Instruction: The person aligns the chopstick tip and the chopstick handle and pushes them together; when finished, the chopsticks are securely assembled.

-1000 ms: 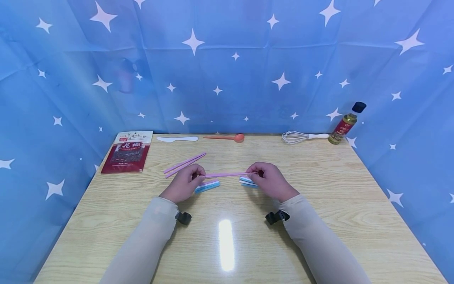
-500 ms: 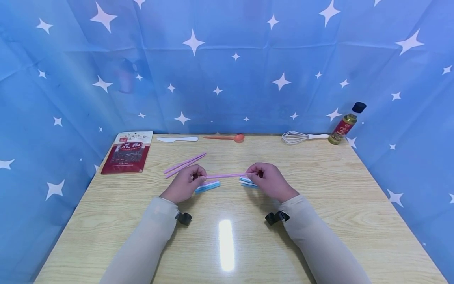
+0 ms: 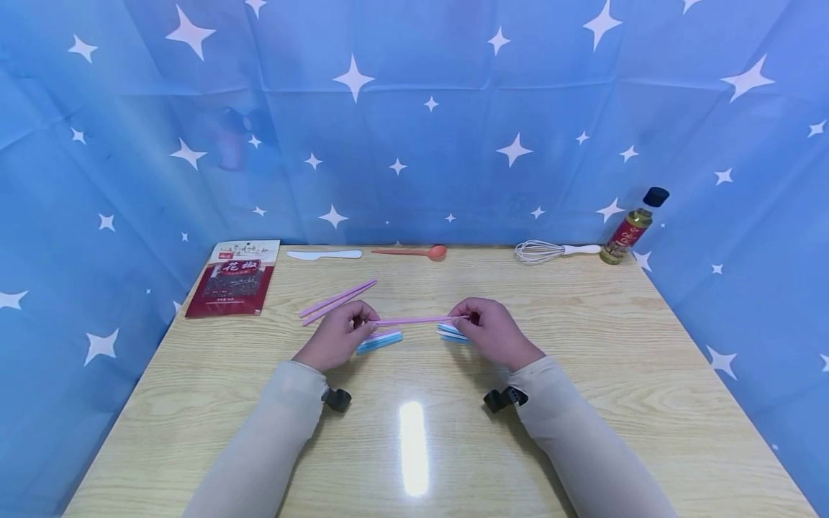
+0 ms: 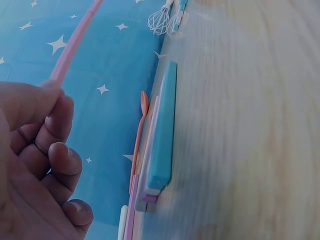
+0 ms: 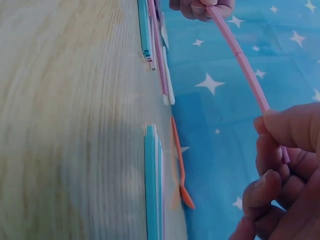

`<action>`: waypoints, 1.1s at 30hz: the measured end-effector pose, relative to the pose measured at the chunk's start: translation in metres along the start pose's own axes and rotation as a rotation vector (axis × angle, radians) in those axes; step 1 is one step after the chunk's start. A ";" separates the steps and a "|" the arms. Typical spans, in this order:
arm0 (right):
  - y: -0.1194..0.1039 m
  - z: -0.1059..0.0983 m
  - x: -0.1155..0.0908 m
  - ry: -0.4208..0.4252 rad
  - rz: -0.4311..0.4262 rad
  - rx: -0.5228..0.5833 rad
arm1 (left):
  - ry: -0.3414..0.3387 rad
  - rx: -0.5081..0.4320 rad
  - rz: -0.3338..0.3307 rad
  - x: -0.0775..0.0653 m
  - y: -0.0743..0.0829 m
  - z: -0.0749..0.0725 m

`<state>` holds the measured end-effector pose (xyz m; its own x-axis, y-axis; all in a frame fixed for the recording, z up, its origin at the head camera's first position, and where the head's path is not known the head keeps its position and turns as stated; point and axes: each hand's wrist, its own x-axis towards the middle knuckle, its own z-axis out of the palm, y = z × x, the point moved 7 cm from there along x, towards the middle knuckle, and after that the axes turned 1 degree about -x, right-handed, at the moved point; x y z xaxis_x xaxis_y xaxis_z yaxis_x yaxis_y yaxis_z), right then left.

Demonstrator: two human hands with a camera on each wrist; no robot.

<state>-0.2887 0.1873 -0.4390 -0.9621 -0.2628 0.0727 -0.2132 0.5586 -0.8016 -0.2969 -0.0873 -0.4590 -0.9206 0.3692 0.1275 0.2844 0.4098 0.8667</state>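
My left hand (image 3: 337,335) and right hand (image 3: 495,332) pinch a slim pink chopstick (image 3: 414,319) between thumb and fingers, one at either end. It runs level over the table, and in the right wrist view a seam (image 5: 239,53) crosses it partway along. Below the left hand lies a row of blue, white and pink sticks (image 3: 379,342), short like half chopsticks. A similar bundle of blue and white sticks (image 3: 452,332) sits by the right hand, which partly covers it. Two long pink chopsticks (image 3: 337,302) lie just behind the left hand.
Along the table's back edge are a red seasoning packet (image 3: 233,280), a white knife (image 3: 324,254), an orange spoon (image 3: 435,252), a whisk (image 3: 540,251) and an oil bottle (image 3: 628,232). A blue star-patterned curtain (image 3: 414,129) hangs behind the wooden table (image 3: 648,374).
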 end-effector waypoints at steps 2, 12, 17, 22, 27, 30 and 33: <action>0.000 0.001 0.000 0.004 0.003 0.001 | 0.002 -0.001 0.002 0.000 0.001 0.000; -0.002 0.007 -0.002 0.029 -0.038 0.005 | 0.013 0.014 0.037 -0.001 0.008 0.002; -0.002 0.006 -0.002 0.047 -0.049 0.005 | 0.004 0.029 0.051 0.000 0.010 0.002; -0.002 0.006 0.001 0.027 -0.055 0.009 | -0.004 0.039 0.009 0.002 0.003 -0.002; 0.005 0.001 0.003 0.071 -0.002 0.048 | 0.068 0.033 -0.090 0.002 -0.013 -0.018; 0.010 -0.002 0.004 0.095 0.016 0.081 | 0.147 0.068 -0.169 0.002 -0.027 -0.033; 0.013 -0.001 0.005 0.089 0.011 0.092 | 0.204 0.141 -0.251 0.000 -0.038 -0.046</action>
<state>-0.2963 0.1936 -0.4486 -0.9765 -0.1837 0.1128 -0.1899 0.4854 -0.8534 -0.3200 -0.1411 -0.4702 -0.9970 0.0739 0.0245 0.0631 0.5832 0.8099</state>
